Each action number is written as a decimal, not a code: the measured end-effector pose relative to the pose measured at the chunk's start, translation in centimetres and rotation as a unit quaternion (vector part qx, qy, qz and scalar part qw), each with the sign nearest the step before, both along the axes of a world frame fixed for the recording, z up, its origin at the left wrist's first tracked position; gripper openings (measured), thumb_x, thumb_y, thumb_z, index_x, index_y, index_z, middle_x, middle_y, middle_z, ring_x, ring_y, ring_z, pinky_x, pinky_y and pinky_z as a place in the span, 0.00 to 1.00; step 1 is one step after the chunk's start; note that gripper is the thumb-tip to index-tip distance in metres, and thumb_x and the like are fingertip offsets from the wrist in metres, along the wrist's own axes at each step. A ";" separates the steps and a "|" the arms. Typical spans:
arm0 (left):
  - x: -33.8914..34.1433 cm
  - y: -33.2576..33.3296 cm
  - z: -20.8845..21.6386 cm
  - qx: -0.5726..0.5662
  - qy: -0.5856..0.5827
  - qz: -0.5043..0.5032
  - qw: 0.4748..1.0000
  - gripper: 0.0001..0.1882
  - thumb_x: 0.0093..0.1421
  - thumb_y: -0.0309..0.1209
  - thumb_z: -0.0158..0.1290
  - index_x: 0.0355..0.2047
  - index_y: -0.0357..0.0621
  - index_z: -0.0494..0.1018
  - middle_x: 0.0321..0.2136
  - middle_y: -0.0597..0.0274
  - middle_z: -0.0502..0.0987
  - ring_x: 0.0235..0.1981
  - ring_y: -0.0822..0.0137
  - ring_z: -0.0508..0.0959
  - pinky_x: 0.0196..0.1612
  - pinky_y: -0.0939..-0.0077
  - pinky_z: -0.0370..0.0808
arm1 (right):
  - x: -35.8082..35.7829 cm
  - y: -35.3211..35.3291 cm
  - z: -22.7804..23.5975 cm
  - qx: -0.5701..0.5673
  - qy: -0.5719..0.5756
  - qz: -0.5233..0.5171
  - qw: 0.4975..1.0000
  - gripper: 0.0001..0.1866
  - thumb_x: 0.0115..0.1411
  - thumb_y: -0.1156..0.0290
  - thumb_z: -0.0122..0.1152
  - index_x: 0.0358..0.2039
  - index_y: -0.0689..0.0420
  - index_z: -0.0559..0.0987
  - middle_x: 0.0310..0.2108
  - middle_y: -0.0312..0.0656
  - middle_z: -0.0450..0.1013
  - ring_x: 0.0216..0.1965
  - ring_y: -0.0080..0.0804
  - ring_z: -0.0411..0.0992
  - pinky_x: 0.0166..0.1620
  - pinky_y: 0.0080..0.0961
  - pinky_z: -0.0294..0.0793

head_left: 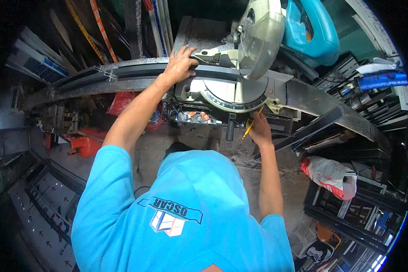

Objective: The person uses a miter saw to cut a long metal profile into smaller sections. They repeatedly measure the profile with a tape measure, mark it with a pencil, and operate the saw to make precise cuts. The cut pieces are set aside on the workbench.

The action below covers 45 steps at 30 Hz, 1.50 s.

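Note:
A miter saw (262,45) stands on the bench, its clear blade guard and teal handle (328,45) raised over the round base (254,93). Along the fence lies a long dark metal profile (217,73), reaching far out to the left. My left hand (179,65) grips this profile left of the blade, fingers over its back and thumb toward the front. Just below the front rim of the saw base, my right hand (260,129) holds a yellow pencil (247,129), slanted between the fingers. The right fingertips are partly hidden.
Below the saw sits a tray of small parts (197,118). A black knob (230,127) sticks out from the saw's front. Metal strips (158,27) lean behind the bench. On the floor are a red cylinder (84,145), a white-red bag (331,177) and dark frames (335,217).

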<state>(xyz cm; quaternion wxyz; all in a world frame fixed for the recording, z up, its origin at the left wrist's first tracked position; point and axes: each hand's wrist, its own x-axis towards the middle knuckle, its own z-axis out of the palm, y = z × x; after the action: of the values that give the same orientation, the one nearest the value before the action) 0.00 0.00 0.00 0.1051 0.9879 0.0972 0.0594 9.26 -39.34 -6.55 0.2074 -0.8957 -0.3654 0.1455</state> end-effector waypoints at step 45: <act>0.9 -1.0 -2.1 0.006 -0.092 -0.004 0.996 0.19 0.41 0.38 0.74 0.35 0.52 0.86 0.42 0.63 0.71 0.50 0.58 0.71 0.49 0.53 0.66 | 0.9 9.4 29.1 0.271 -0.046 -0.202 0.940 0.20 0.70 0.63 0.61 0.52 0.68 0.74 0.31 0.39 0.76 0.26 0.23 0.78 0.30 0.22 0.80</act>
<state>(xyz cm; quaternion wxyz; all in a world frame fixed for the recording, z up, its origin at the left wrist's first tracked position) 0.94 -0.98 -2.13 0.1077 0.9793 0.0825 0.1499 10.21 -29.96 22.50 0.4503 -0.8664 -0.2111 -0.0454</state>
